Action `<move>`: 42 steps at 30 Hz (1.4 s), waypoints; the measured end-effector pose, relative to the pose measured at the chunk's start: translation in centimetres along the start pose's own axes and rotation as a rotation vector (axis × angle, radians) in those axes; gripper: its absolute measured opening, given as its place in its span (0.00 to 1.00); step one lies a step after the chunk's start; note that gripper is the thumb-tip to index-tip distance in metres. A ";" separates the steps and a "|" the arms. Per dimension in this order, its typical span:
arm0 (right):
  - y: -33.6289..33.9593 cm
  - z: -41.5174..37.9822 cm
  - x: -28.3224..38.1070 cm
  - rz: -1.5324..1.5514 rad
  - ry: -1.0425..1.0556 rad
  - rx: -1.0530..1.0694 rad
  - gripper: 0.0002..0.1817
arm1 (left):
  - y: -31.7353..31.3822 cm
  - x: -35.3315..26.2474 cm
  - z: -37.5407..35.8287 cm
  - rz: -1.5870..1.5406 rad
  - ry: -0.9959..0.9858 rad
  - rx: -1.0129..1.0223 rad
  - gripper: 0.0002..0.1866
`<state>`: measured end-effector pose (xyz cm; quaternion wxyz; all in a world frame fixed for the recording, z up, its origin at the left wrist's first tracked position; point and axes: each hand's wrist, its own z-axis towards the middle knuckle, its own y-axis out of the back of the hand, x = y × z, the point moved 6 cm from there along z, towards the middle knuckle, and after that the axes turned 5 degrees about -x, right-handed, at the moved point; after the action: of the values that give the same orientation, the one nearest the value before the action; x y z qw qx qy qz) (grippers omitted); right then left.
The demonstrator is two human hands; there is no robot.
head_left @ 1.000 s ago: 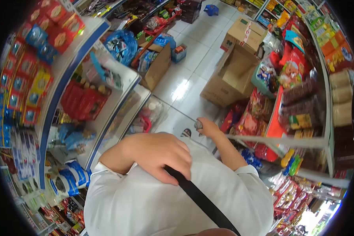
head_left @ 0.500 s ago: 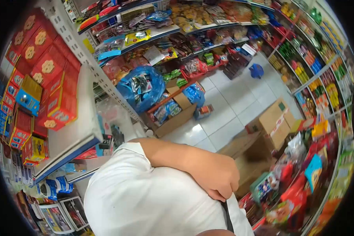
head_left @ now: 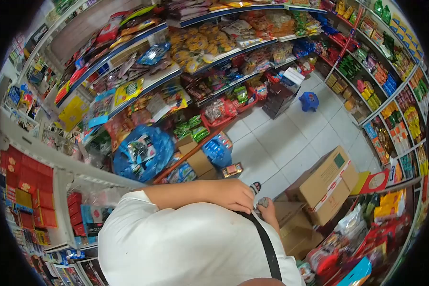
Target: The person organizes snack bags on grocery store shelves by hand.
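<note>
My left hand (head_left: 236, 195) lies at the front of the white shirt (head_left: 176, 238), its fingers bent together on the upper end of a black strap (head_left: 267, 243). That strap runs down across the shirt. Just right of it, my right hand (head_left: 270, 213) is closed round a small, crumpled grey thing (head_left: 263, 203), too small to name. The two hands are close together but apart. Part of a dark sandal (head_left: 256, 187) shows just above them.
Packed shelves (head_left: 224, 57) curve round the aisle. On the tiled floor (head_left: 271, 138) are a blue stool (head_left: 309, 101), a dark box (head_left: 279, 99) and an open cardboard box (head_left: 326, 183). A blue bag (head_left: 144, 152) of packets lies left, red boxes (head_left: 26, 181) beyond.
The view has swung, so the red boxes sit lower left and more shelving shows. My left hand appears farther left and higher. My right hand has come into view with the grey thing.
</note>
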<state>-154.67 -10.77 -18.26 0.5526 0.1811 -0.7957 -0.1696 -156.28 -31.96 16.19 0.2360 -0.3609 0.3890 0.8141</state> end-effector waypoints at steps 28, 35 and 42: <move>18.9 53.9 11.5 0.049 -0.163 0.060 0.27 | 40.3 4.1 30.5 0.873 -1.231 -0.678 0.14; 18.8 64.5 17.5 0.381 -0.054 -0.024 0.15 | 45.7 10.2 32.9 0.966 -1.226 -0.718 0.12; 15.7 74.8 22.8 0.035 0.090 0.203 0.16 | 48.4 14.8 37.1 1.186 -1.071 -0.775 0.10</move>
<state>-234.00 -2.60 -17.02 0.5694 0.2297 -0.7862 -0.0700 -212.74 -29.00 43.39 -0.2131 0.2749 0.0464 0.9364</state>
